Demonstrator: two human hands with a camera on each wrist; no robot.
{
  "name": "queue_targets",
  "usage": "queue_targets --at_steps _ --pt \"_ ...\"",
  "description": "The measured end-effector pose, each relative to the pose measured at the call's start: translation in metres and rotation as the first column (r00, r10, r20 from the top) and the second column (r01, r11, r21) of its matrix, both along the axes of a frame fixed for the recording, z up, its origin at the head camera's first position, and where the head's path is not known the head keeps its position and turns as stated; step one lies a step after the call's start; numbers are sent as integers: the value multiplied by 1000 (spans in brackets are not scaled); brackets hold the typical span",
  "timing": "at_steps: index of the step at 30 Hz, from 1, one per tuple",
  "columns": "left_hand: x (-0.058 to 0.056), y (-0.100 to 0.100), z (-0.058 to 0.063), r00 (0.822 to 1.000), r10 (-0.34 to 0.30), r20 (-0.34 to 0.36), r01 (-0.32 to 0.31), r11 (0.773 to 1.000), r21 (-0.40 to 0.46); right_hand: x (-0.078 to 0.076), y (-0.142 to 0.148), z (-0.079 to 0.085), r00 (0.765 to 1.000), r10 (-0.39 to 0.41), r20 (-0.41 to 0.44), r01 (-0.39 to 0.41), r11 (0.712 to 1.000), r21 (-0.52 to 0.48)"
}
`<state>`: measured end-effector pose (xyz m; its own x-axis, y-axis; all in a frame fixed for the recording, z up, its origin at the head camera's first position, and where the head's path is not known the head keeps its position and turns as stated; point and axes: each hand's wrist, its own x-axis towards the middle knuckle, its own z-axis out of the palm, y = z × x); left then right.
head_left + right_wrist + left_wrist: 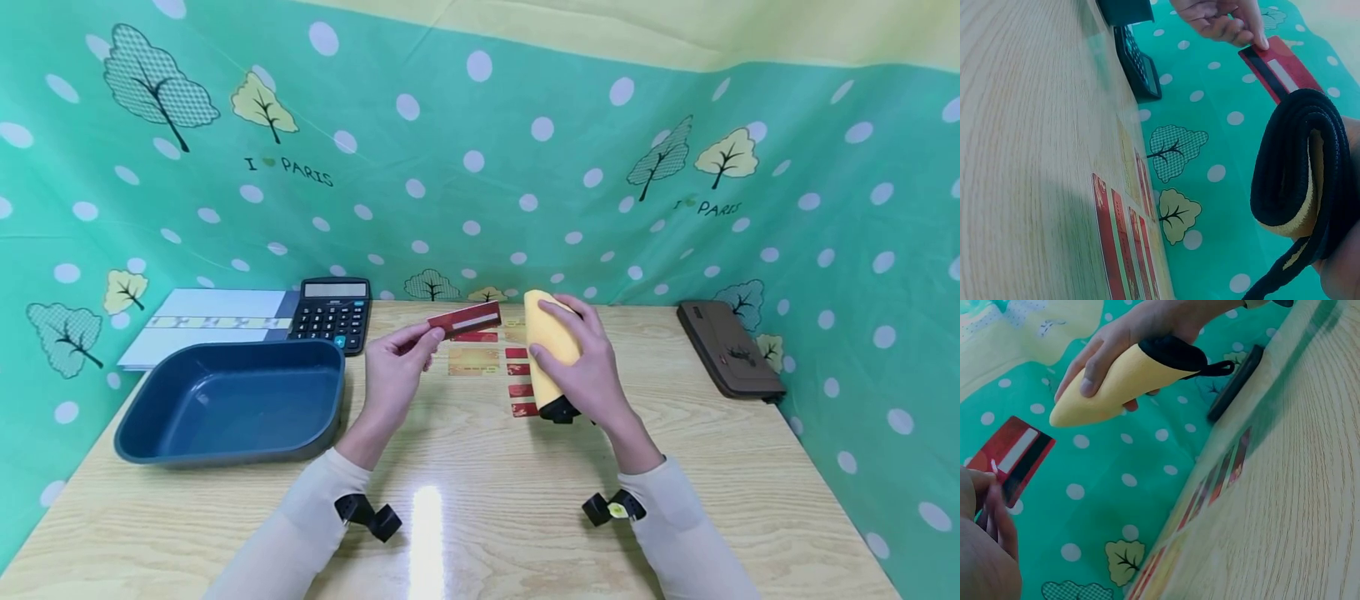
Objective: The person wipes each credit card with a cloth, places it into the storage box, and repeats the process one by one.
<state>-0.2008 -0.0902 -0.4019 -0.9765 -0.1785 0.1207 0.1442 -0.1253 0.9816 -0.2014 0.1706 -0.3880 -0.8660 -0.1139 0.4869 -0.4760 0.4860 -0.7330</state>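
A red card [467,319] is pinched by the fingers of the left hand [393,368], raised off the counter [510,517]. Near it, a yellow roll [549,332] is gripped in the right hand [591,362], fingers curled round. More cards [474,359] are spread below.

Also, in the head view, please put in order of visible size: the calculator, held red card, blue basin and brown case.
1. Blue basin
2. Calculator and brown case: too alike to rank
3. Held red card
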Motion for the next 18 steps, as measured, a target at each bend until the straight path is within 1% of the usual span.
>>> queue_targets --at_steps 2,5,10,13,18 --pt "-1 -1 0 1000 24 13 -23 998 -56 0 0 0 1000 2 0 -2 1000 1" --pt "-2 -2 0 999 24 28 -21 995 -101 0 -1 0 1000 3 1 -3 1000 1" --pt "-1 -2 0 999 -9 54 13 997 -79 1 -2 0 1000 10 6 -10 1000 3" --pt "0 -1 0 999 -22 31 23 998 -50 2 -2 0 1000 12 4 -12 1000 6" --pt "0 -1 -1 1000 -16 -12 16 998 -58 2 -3 0 1000 14 1 -14 1000 3"
